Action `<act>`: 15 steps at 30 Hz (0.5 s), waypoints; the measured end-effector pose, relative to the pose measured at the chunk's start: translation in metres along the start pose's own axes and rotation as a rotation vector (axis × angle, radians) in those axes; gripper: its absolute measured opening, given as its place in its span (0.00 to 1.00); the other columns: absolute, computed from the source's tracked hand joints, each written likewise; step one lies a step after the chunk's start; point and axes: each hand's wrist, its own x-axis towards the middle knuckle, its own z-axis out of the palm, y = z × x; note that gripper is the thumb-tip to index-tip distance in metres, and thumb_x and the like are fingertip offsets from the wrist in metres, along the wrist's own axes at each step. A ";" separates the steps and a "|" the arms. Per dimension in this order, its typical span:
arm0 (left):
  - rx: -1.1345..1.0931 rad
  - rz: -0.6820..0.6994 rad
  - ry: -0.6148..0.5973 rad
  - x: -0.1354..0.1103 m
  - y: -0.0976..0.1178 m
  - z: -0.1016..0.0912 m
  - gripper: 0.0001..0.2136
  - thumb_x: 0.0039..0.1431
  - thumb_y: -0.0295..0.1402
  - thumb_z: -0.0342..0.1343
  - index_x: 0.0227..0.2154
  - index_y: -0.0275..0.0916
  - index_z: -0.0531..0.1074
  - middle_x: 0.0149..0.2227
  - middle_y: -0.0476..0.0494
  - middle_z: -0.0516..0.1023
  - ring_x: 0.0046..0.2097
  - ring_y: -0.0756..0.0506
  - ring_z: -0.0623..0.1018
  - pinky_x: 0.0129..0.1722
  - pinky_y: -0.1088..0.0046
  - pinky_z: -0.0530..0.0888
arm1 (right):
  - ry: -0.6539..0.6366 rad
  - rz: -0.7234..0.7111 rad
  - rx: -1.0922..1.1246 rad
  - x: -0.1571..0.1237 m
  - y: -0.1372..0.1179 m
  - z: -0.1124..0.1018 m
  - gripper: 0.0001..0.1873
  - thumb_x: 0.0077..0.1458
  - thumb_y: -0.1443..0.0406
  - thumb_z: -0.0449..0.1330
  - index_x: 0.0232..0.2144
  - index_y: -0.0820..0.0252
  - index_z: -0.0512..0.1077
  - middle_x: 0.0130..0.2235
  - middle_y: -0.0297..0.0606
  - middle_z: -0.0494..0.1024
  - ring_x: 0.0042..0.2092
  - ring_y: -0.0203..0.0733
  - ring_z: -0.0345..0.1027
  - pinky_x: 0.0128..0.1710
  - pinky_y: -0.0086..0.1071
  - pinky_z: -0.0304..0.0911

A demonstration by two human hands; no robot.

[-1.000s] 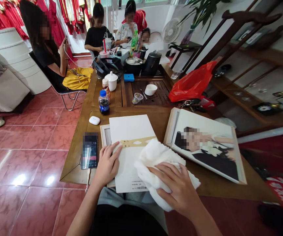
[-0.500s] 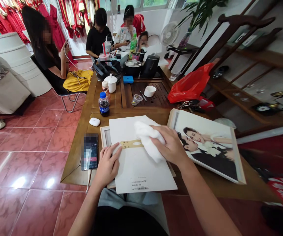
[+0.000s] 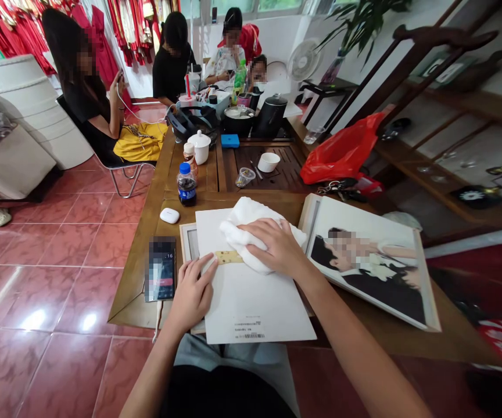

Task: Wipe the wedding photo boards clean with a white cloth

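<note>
A white board (image 3: 251, 296) with a gold strip across it and a barcode at its near edge lies on a wooden table (image 3: 142, 255), over a framed panel. My right hand (image 3: 277, 247) presses a bunched white cloth (image 3: 244, 223) onto the board's far half, fingers curled over the cloth. My left hand (image 3: 192, 293) rests on the board's left edge, fingers bent and gripping it. A phone (image 3: 161, 268) with a lit screen lies just left of that hand.
A large printed photo panel (image 3: 373, 264) lies to the right. Farther along the table are a white earbud case (image 3: 169, 215), a dark drink bottle (image 3: 186, 184), a white teapot (image 3: 201, 145), a white cup (image 3: 269, 162), a kettle and a red plastic bag (image 3: 342, 152). Several people sit at the far end.
My right hand has carried the cloth from the board's near right corner up to its far half, then slightly left. My left hand has stayed on the board's left edge.
</note>
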 end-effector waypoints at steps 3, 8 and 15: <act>-0.007 0.001 0.002 0.001 0.001 -0.001 0.27 0.67 0.20 0.43 0.66 0.43 0.61 0.67 0.36 0.65 0.65 0.39 0.66 0.64 0.51 0.60 | -0.021 -0.048 -0.034 -0.015 -0.005 -0.003 0.22 0.66 0.58 0.50 0.59 0.51 0.70 0.54 0.42 0.78 0.56 0.54 0.64 0.54 0.51 0.49; -0.021 -0.001 -0.028 0.001 0.002 -0.003 0.26 0.66 0.19 0.42 0.65 0.43 0.62 0.67 0.36 0.66 0.66 0.40 0.66 0.66 0.51 0.58 | -0.027 -0.117 -0.126 -0.034 -0.007 -0.003 0.23 0.66 0.59 0.51 0.61 0.51 0.69 0.53 0.43 0.78 0.55 0.55 0.65 0.53 0.52 0.51; -0.012 -0.011 -0.047 0.001 0.003 -0.004 0.27 0.65 0.20 0.43 0.65 0.43 0.63 0.67 0.37 0.66 0.66 0.40 0.66 0.66 0.51 0.58 | 0.057 -0.258 -0.216 -0.052 -0.011 0.000 0.24 0.67 0.57 0.52 0.62 0.52 0.69 0.53 0.47 0.78 0.55 0.58 0.66 0.54 0.57 0.50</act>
